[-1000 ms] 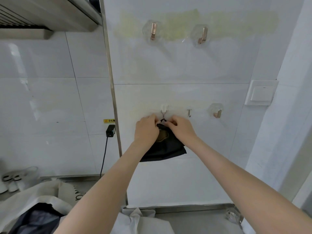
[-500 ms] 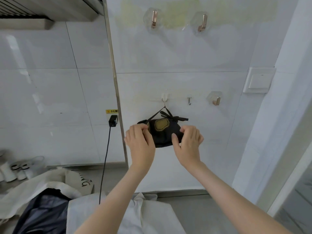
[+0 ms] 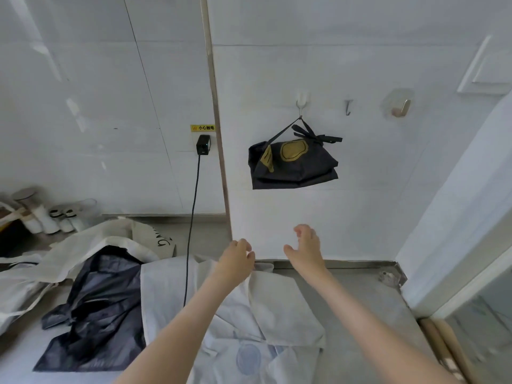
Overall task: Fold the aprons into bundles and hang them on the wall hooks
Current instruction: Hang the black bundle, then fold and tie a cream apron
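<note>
A folded black apron bundle (image 3: 293,164) with a gold print hangs by its strap from a white wall hook (image 3: 301,102). Two bare hooks, a thin metal hook (image 3: 348,106) and a copper hook (image 3: 401,108), are on the wall to its right. On the counter lie a pale blue-white apron (image 3: 257,314), a dark navy apron (image 3: 102,306) and a cream apron (image 3: 91,245). My left hand (image 3: 237,257) hovers just over the pale apron's far edge, fingers loosely curled and holding nothing. My right hand (image 3: 306,246) is open above the counter, below the bundle.
A black charger (image 3: 203,144) is plugged into the wall, and its cable (image 3: 192,217) runs down across the aprons. Jars and bottles (image 3: 47,214) stand at the back left. A light switch (image 3: 487,70) is at the upper right. A glass door edge (image 3: 476,314) is on the right.
Both hands let go of the black bundle and dropped toward the counter. The bundle now hangs alone on the hook. The view tilted down.
</note>
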Motion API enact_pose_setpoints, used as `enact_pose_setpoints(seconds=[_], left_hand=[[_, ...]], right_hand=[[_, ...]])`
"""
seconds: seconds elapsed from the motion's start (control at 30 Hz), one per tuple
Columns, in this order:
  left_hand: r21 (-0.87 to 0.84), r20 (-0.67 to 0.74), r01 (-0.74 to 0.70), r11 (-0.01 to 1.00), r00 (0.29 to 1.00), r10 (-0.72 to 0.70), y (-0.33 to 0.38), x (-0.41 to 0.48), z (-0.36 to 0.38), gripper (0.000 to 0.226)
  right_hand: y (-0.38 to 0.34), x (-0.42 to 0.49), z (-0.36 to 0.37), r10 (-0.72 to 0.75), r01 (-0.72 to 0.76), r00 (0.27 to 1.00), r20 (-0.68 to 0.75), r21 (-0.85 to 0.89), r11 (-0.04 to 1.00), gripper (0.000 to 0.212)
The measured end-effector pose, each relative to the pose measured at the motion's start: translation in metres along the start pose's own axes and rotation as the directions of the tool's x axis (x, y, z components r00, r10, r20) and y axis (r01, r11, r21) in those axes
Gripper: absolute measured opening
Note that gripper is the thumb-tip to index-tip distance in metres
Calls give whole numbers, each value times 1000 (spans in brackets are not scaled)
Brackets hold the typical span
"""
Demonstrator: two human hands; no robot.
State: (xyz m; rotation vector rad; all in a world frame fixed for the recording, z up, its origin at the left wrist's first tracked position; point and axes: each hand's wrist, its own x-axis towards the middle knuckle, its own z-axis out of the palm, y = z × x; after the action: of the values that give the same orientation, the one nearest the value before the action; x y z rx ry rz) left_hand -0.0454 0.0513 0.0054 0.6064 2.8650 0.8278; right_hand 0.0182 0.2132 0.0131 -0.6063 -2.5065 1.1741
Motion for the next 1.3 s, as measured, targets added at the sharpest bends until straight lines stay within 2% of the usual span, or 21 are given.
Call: enact_pose_setpoints(seconds=[0.03,0.1,0.17,0.23,0.33,0.43,0.5,0.57,0.67,0.73,0.8,0.83,0.9,0.97,1.03,1.07,1.1,1.17,1.2,1.27,1.3], left_hand=[[45,165,24,999,986,-31,-10,-6,9,30],[124,388,26,992,919,-73,-32,-20,26,35],[140,528,81,987,837,-144,-51,-32,42,37],[136,591,140,981,783,-193,-72,-41,59,43],[110,640,177,978,740,-206,-91,-51,77,55],[137,659,142,980,726,-197,-102,-56,93,60],[149,664,130,980,721,-196,-105,-56,102,65],[183,672,107,977,712,-204,-105,-57,109,68],[236,668,58,970,715,-205,-99,-58,120,66],[215,681,38,976,711,-178,-91,-56,123,60],[192,693,14,981,706,-145,-86,-53,127,58],[192,694,-10,981,708,-129,-82,-52,128,60],[199,676,-51,979,730,-99,-74,-51,132,67],[271,605,-98,958,791,-90,-61,-52,133,76],[382,421,-174,908,907,-4,-43,-52,129,79],[394,286,-199,897,954,86,-32,-50,125,71],[369,169,-212,905,973,159,-20,-49,120,55],[254,13,-222,942,974,226,3,-43,105,21],[196,-24,-205,959,977,213,16,-41,98,12],[157,-44,-190,969,979,199,41,-40,83,16],[163,-93,-238,957,962,255,50,-38,79,18]], right_hand=[[14,-5,11,91,-81,985,146,-78,994,45],[45,-18,35,264,-198,904,337,-218,956,46],[76,-34,55,387,-291,816,429,-273,917,69],[102,-52,73,495,-348,747,443,-373,860,99],[131,-75,90,567,-377,760,317,-496,782,117],[148,-87,101,500,-339,846,185,-537,772,99],[154,-87,101,453,-272,875,170,-601,752,79],[156,-88,98,418,-208,884,209,-624,753,74],[158,-99,100,352,-18,843,407,-633,774,83],[158,-109,102,250,106,866,433,-647,755,65],[161,-111,100,136,168,912,388,-654,738,41],[160,-111,97,135,158,921,365,-668,728,40],[164,-107,91,130,127,928,350,-623,772,38],[143,-104,74,38,93,961,272,-450,888,19],[126,-98,54,65,-20,983,174,-250,968,10],[118,-96,44,73,-46,983,168,-162,986,9],[111,-93,33,70,-55,986,151,-101,993,9],[100,-87,12,61,-62,994,89,7,998,7],[95,-85,0,63,-65,996,61,34,997,6],[92,-84,-22,112,-116,992,58,81,990,16],[93,-85,-31,166,-173,983,76,98,980,25]])
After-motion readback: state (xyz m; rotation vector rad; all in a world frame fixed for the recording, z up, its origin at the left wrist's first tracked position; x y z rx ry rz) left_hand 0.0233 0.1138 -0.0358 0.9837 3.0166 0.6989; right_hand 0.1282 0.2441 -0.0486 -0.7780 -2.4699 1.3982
